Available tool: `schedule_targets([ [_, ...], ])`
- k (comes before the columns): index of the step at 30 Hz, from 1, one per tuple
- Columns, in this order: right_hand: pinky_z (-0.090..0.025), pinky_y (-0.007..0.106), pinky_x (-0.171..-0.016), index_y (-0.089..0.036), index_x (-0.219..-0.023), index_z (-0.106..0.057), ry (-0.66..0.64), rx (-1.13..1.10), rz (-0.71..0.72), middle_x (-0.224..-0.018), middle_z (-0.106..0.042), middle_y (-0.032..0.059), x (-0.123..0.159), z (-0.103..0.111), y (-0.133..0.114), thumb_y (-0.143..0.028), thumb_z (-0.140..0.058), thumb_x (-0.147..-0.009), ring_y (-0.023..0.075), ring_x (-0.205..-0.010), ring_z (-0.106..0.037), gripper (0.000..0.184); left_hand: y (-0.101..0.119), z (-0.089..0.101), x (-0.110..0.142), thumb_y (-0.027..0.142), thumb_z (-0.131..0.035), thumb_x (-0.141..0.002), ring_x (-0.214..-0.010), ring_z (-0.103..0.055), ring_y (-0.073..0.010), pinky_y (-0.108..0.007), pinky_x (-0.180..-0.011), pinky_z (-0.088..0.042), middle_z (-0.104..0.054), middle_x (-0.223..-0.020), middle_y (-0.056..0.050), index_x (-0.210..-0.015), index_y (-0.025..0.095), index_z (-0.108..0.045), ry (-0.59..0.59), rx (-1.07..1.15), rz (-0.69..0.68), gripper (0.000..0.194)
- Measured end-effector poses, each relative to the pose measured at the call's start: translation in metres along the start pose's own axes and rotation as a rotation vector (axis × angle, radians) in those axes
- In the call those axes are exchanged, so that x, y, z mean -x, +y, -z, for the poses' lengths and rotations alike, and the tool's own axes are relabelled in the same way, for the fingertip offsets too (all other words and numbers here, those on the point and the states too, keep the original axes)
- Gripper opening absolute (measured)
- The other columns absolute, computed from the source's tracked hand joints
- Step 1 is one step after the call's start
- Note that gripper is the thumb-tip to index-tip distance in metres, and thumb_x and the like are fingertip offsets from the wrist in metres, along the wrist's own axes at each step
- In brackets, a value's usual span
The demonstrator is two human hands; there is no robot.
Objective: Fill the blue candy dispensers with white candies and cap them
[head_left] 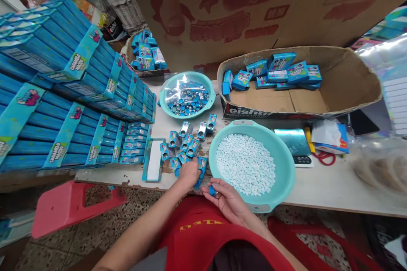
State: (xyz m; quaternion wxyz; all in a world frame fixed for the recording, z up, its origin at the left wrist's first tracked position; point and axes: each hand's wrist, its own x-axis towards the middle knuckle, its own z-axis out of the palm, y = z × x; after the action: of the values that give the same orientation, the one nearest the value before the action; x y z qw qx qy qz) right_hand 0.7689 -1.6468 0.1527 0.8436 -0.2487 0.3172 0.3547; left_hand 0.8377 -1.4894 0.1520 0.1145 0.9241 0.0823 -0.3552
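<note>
My left hand (189,174) reaches among the small tins, its fingers closed at a blue printed tin (201,167) by the table's front edge. Part of that tin is hidden behind the fingers. Palm turned up, my right hand (227,199) holds small round blue caps (213,191) between its curled fingers; how many cannot be made out. Several more blue and silver tins (185,128) stand just beyond my left hand, with round holes in their tops. Close to my right hand is a turquoise basin (288,169) holding many pale candies (246,163).
Behind the tins, a smaller turquoise bowl (163,100) contains blue and silver caps. A cut cardboard box (349,76) holds blue packs. Stacked display boxes (70,76) fill the left side. A scale (294,142) and red scissors (326,159) lie right of the basin.
</note>
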Motion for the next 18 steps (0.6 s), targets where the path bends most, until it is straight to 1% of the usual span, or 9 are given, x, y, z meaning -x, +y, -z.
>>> schedule_targets([
  [2, -0.055, 0.032, -0.081, -0.014, -0.083, -0.065, -0.023, -0.011, 0.005, -0.080, -0.066, 0.0029, 0.000, 0.002, 0.000, -0.030, -0.094, -0.051, 0.0222, -0.084, -0.066, 0.046, 0.003, 0.002, -0.007, 0.021, -0.061, -0.080, -0.103, -0.062, -0.0373, -0.038, -0.075, -0.045, -0.067, -0.104, -0.022, -0.111, 0.008, -0.057, -0.047, -0.028, 0.027, 0.034],
  [5, -0.055, 0.032, -0.082, -0.014, -0.082, -0.064, -0.038, -0.040, 0.047, -0.084, -0.066, 0.0036, 0.001, 0.004, -0.001, -0.029, -0.093, -0.055, 0.0221, -0.087, -0.066, 0.042, 0.004, 0.005, -0.016, 0.024, -0.069, -0.075, -0.102, -0.063, -0.0369, -0.038, -0.075, -0.046, -0.068, -0.103, -0.021, -0.109, 0.009, -0.058, -0.096, -0.052, 0.051, 0.039],
  [8, -0.055, 0.034, -0.085, -0.014, -0.081, -0.065, -0.018, -0.091, 0.087, -0.088, -0.066, 0.0048, 0.001, 0.003, -0.004, -0.030, -0.093, -0.055, 0.0229, -0.091, -0.065, 0.042, 0.002, 0.006, -0.020, 0.021, -0.071, -0.072, -0.103, -0.062, -0.0388, -0.041, -0.076, -0.046, -0.067, -0.103, -0.022, -0.113, 0.009, -0.057, -0.086, -0.055, 0.046, 0.044],
  [11, -0.055, 0.034, -0.084, -0.013, -0.080, -0.066, 0.014, -0.122, 0.081, -0.087, -0.066, 0.0057, 0.000, -0.001, -0.008, -0.028, -0.095, -0.048, 0.0239, -0.091, -0.064, 0.046, -0.001, 0.006, -0.010, 0.023, -0.067, -0.076, -0.101, -0.062, -0.0388, -0.042, -0.077, -0.045, -0.067, -0.099, -0.020, -0.115, 0.008, -0.055, -0.040, -0.011, -0.015, 0.043],
  [12, -0.055, 0.033, -0.084, -0.013, -0.080, -0.066, 0.021, -0.118, 0.082, -0.086, -0.066, 0.0057, 0.000, -0.003, -0.009, -0.027, -0.095, -0.046, 0.0241, -0.091, -0.064, 0.047, -0.003, 0.006, -0.004, 0.025, -0.063, -0.080, -0.099, -0.062, -0.0361, -0.041, -0.079, -0.045, -0.067, -0.096, -0.017, -0.116, 0.008, -0.054, -0.015, 0.018, -0.047, 0.041],
  [14, -0.054, 0.033, -0.086, -0.013, -0.080, -0.066, 0.031, -0.106, 0.098, -0.085, -0.066, 0.0047, -0.002, -0.005, -0.011, -0.026, -0.096, -0.044, 0.0233, -0.091, -0.064, 0.048, -0.005, 0.005, 0.012, 0.032, -0.051, -0.089, -0.095, -0.062, -0.0259, -0.035, -0.082, -0.044, -0.065, -0.094, -0.009, -0.123, 0.013, -0.051, 0.033, 0.109, -0.132, 0.038],
  [15, -0.054, 0.032, -0.085, -0.013, -0.081, -0.066, 0.035, -0.098, 0.110, -0.083, -0.066, 0.0037, -0.003, -0.007, -0.011, -0.025, -0.096, -0.044, 0.0216, -0.089, -0.063, 0.049, -0.007, 0.003, 0.020, 0.035, -0.046, -0.091, -0.092, -0.061, -0.0208, -0.031, -0.082, -0.044, -0.062, -0.095, -0.006, -0.126, 0.016, -0.050, 0.045, 0.195, -0.193, 0.040],
  [16, -0.055, 0.032, -0.083, -0.014, -0.081, -0.066, 0.032, -0.089, 0.118, -0.082, -0.065, 0.0027, -0.004, -0.008, -0.010, -0.025, -0.096, -0.044, 0.0194, -0.087, -0.063, 0.049, -0.008, 0.000, 0.028, 0.037, -0.046, -0.091, -0.089, -0.059, -0.0171, -0.027, -0.081, -0.044, -0.058, -0.096, -0.004, -0.128, 0.019, -0.051, 0.042, 0.303, -0.265, 0.041],
  [18, -0.055, 0.028, -0.077, -0.015, -0.081, -0.065, 0.023, -0.070, 0.121, -0.081, -0.064, 0.0014, -0.007, -0.011, -0.006, -0.026, -0.096, -0.046, 0.0147, -0.080, -0.060, 0.048, -0.009, -0.008, 0.044, 0.037, -0.051, -0.085, -0.086, -0.055, -0.0152, -0.025, -0.080, -0.043, -0.052, -0.094, -0.003, -0.122, 0.021, -0.059, 0.032, 0.527, -0.382, 0.041],
])
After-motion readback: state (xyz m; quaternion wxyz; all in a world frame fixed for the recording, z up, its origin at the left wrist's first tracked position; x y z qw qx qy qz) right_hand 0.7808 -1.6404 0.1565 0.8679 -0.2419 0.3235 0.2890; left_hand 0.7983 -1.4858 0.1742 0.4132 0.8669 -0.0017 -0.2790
